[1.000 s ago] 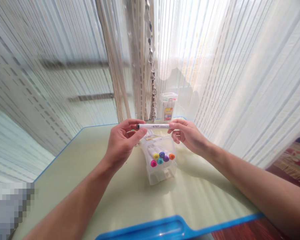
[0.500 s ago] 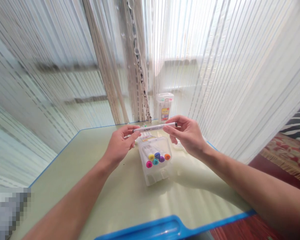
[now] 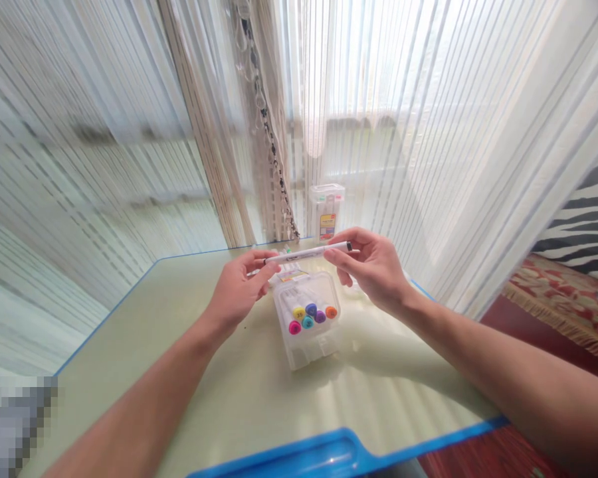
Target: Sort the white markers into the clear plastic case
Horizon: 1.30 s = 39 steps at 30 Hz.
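A white marker (image 3: 303,254) with dark ends is held almost level above the table, its right end slightly higher. My left hand (image 3: 239,285) pinches its left end between thumb and fingers. Near the right end, my right hand (image 3: 366,262) grips it the same way. Below and between my hands lies a clear plastic marker case (image 3: 306,352). Several markers with coloured caps (image 3: 311,317) in yellow, blue, pink, teal, purple and orange show inside it. Just behind this case, partly hidden by my hands and the marker, are more clear pieces.
A second clear case (image 3: 327,212) with a yellow label stands upright at the table's far edge, against striped string curtains (image 3: 369,153). The pale green table (image 3: 219,398) has a blue rim with a moulded tray (image 3: 299,458) at the front. A patterned rug (image 3: 563,305) is at right.
My hands and the marker stay nearly as they were. The view has shifted slightly, so the cases and curtains sit a little further left.
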Each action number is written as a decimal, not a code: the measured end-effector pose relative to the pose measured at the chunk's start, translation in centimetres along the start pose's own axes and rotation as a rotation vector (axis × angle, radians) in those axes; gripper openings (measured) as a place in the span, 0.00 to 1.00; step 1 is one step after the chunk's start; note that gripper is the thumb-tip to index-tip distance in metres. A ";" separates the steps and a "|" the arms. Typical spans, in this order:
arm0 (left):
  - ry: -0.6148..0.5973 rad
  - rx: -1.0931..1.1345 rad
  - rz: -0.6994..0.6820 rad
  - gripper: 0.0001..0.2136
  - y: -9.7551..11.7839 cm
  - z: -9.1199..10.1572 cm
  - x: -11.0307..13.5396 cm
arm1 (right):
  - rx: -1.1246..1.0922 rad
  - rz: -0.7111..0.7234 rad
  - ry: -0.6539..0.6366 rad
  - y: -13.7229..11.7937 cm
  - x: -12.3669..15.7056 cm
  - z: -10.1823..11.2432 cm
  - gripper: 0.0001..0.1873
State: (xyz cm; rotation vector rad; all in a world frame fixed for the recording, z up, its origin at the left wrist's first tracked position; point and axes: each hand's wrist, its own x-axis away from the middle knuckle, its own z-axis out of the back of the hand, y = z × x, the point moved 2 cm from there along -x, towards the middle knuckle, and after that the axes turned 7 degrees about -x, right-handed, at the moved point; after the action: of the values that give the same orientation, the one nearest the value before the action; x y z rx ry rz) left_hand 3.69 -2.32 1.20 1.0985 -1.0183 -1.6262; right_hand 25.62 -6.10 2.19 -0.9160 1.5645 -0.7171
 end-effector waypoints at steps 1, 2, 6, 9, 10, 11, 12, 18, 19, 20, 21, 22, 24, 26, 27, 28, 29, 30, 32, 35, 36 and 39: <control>-0.001 -0.003 0.000 0.21 0.1 0.0 0.0 | -0.002 0.000 0.000 0.0 0.0 0.0 0.18; 0.001 -0.004 -0.002 0.20 0.1 0.0 0.0 | -0.003 -0.001 0.000 0.0 0.0 0.0 0.18; 0.010 -0.004 -0.013 0.20 0.3 0.0 0.1 | -0.004 -0.005 0.000 0.1 0.1 0.2 0.18; 0.018 -0.003 -0.024 0.19 0.4 0.0 0.1 | -0.005 0.000 -0.001 0.2 0.0 0.3 0.17; 0.021 -0.001 -0.028 0.18 0.4 0.1 0.1 | -0.002 0.000 0.000 0.2 0.0 0.3 0.17; 0.024 0.002 -0.030 0.18 0.5 0.1 0.1 | 0.000 0.000 0.001 0.2 0.0 0.3 0.17; 0.028 0.004 -0.033 0.18 0.5 0.1 0.1 | 0.003 0.001 0.003 0.2 -0.1 0.4 0.17; 0.041 0.022 -0.063 0.17 0.5 0.1 0.1 | -0.001 0.000 0.016 0.4 -0.2 0.5 0.18; 0.041 0.025 -0.067 0.17 0.5 0.1 0.1 | -0.005 0.000 0.017 0.4 -0.2 0.5 0.18; 0.041 0.027 -0.070 0.17 0.5 0.1 0.1 | -0.009 0.000 0.017 0.5 -0.2 0.5 0.17; 0.042 0.030 -0.074 0.17 0.5 0.1 0.1 | -0.011 0.000 0.016 0.5 -0.2 0.5 0.17; 0.042 0.032 -0.077 0.17 0.5 0.1 0.1 | -0.010 0.001 0.015 0.5 -0.2 0.5 0.17; 0.044 0.031 -0.083 0.17 0.5 0.1 0.1 | -0.004 0.001 0.014 0.5 -0.2 0.5 0.16; 0.045 0.033 -0.090 0.17 0.5 0.2 0.1 | 0.002 0.001 0.014 0.4 -0.1 0.6 0.15; 0.045 0.035 -0.091 0.17 0.5 0.2 0.1 | 0.003 0.000 0.015 0.4 -0.1 0.6 0.15; 0.045 0.038 -0.092 0.17 0.5 0.2 0.1 | 0.002 -0.001 0.014 0.4 -0.1 0.6 0.15; 0.045 0.042 -0.093 0.17 0.5 0.2 0.1 | 0.002 -0.002 0.013 0.4 -0.1 0.5 0.15; 0.046 0.045 -0.094 0.17 0.5 0.2 0.1 | 0.002 -0.002 0.014 0.4 -0.1 0.5 0.15; 0.046 0.052 -0.097 0.16 0.5 0.2 0.1 | 0.001 -0.001 0.013 0.3 -0.2 0.5 0.14; 0.051 0.064 -0.106 0.15 0.6 0.2 0.1 | -0.009 -0.008 0.017 0.4 -0.2 0.5 0.14; 0.055 0.068 -0.109 0.15 0.6 0.2 0.1 | -0.014 -0.014 0.021 0.4 -0.2 0.5 0.14; 0.066 0.078 -0.117 0.14 0.7 0.2 0.1 | -0.024 -0.030 0.034 0.5 -0.2 0.6 0.14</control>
State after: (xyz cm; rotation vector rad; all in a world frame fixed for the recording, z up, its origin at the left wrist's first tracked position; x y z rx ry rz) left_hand 3.64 -2.58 1.92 1.2768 -0.9971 -1.6430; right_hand 26.13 -5.60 1.75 -0.9512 1.5952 -0.7397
